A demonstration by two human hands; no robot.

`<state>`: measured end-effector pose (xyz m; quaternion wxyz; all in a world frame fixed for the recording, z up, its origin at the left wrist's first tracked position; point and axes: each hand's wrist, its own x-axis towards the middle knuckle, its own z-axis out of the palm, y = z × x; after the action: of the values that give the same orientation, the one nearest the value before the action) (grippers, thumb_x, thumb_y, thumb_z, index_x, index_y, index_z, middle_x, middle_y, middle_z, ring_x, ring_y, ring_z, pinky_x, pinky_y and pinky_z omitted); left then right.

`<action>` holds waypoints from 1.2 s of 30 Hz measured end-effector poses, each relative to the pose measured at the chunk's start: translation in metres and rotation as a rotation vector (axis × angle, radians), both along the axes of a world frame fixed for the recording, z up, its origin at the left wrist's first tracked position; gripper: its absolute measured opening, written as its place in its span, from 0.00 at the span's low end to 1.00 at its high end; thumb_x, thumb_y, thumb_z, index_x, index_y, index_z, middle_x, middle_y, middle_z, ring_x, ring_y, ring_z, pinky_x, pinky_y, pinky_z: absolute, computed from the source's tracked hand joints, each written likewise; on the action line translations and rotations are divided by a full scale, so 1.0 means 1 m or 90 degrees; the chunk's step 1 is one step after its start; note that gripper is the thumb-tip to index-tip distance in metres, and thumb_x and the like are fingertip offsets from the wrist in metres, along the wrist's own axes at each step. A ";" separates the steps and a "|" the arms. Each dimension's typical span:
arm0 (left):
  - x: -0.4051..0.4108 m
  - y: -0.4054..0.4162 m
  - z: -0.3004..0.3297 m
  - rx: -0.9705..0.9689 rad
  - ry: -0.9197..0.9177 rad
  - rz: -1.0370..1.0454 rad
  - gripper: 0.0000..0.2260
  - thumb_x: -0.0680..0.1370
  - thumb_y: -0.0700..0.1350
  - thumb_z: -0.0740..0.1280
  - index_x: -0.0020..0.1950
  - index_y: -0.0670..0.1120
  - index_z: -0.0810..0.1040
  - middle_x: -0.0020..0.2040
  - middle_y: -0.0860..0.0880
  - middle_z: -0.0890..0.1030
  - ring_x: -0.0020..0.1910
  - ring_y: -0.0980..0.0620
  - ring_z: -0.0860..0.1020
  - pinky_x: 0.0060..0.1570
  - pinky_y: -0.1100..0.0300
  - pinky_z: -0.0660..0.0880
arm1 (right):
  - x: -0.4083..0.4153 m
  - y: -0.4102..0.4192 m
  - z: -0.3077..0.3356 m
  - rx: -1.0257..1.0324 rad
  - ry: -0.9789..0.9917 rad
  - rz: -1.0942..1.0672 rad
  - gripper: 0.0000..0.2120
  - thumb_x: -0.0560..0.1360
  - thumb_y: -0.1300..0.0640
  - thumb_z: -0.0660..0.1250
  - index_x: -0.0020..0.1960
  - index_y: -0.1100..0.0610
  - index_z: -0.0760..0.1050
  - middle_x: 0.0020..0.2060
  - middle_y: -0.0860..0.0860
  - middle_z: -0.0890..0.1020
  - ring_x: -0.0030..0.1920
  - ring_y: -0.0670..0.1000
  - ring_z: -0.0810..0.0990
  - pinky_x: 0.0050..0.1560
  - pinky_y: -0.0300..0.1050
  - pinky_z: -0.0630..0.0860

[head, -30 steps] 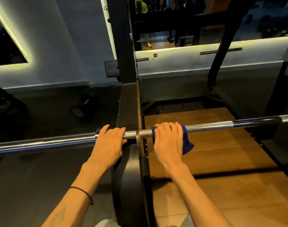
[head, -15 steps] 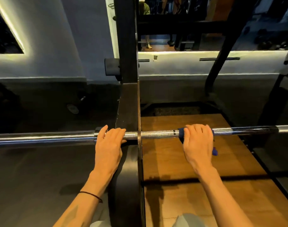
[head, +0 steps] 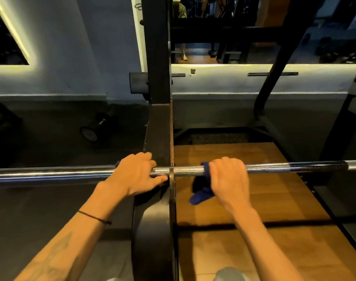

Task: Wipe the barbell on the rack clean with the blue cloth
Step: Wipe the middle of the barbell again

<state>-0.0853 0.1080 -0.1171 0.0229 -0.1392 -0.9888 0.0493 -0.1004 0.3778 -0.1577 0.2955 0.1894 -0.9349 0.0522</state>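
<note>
The scene is dim, with most light coming from glowing strips (head: 254, 66) along the wall and around a dark panel at upper left, which cast a pale halo. The wooden floor (head: 284, 199) catches a warm glow and carries a dark band of shadow. Bright streaks of glare run along the bar (head: 51, 174). Straight lines bow toward the edges, and dark areas look soft and grainy.

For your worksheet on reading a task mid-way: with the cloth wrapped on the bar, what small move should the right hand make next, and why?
Probably slide the right hand and blue cloth rightward along the barbell. The cloth sits near the rack upright, leaving the long stretch to its right uncovered, while the left hand steadies the bar.
</note>
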 end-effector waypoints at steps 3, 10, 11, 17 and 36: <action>0.008 -0.002 -0.006 0.014 0.066 -0.031 0.35 0.72 0.71 0.40 0.51 0.52 0.79 0.43 0.54 0.74 0.41 0.54 0.72 0.45 0.56 0.71 | -0.006 0.039 -0.006 -0.051 -0.002 -0.045 0.12 0.80 0.55 0.55 0.37 0.49 0.63 0.32 0.49 0.68 0.33 0.56 0.68 0.39 0.52 0.61; 0.013 0.003 -0.007 0.014 0.037 -0.007 0.29 0.76 0.69 0.40 0.50 0.53 0.75 0.44 0.56 0.77 0.42 0.55 0.75 0.56 0.56 0.69 | 0.001 -0.015 -0.016 -0.206 -0.019 -0.203 0.14 0.81 0.55 0.54 0.37 0.53 0.69 0.34 0.51 0.73 0.39 0.56 0.70 0.49 0.57 0.69; 0.014 0.003 -0.007 0.018 0.026 -0.001 0.26 0.78 0.68 0.44 0.51 0.53 0.74 0.45 0.55 0.78 0.43 0.55 0.76 0.59 0.56 0.68 | 0.006 -0.034 -0.012 -0.152 -0.033 -0.177 0.13 0.80 0.55 0.55 0.37 0.52 0.68 0.34 0.50 0.72 0.38 0.55 0.71 0.47 0.56 0.69; 0.019 0.004 -0.012 0.039 0.072 0.015 0.14 0.81 0.59 0.58 0.58 0.53 0.75 0.51 0.54 0.80 0.48 0.54 0.78 0.62 0.57 0.66 | 0.018 -0.080 -0.002 -0.046 -0.099 0.005 0.09 0.80 0.53 0.61 0.42 0.50 0.74 0.37 0.47 0.75 0.39 0.52 0.74 0.46 0.51 0.72; 0.033 0.014 -0.051 0.203 0.282 0.056 0.22 0.79 0.58 0.57 0.62 0.47 0.80 0.53 0.51 0.83 0.54 0.51 0.80 0.70 0.51 0.63 | 0.016 -0.084 -0.007 -0.077 -0.095 0.038 0.13 0.81 0.51 0.54 0.47 0.50 0.78 0.40 0.48 0.78 0.42 0.53 0.77 0.49 0.52 0.74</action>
<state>-0.0524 0.1224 -0.1684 0.2580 -0.0766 -0.9601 -0.0764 -0.0840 0.2939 -0.1647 0.2338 0.1948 -0.9435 0.1311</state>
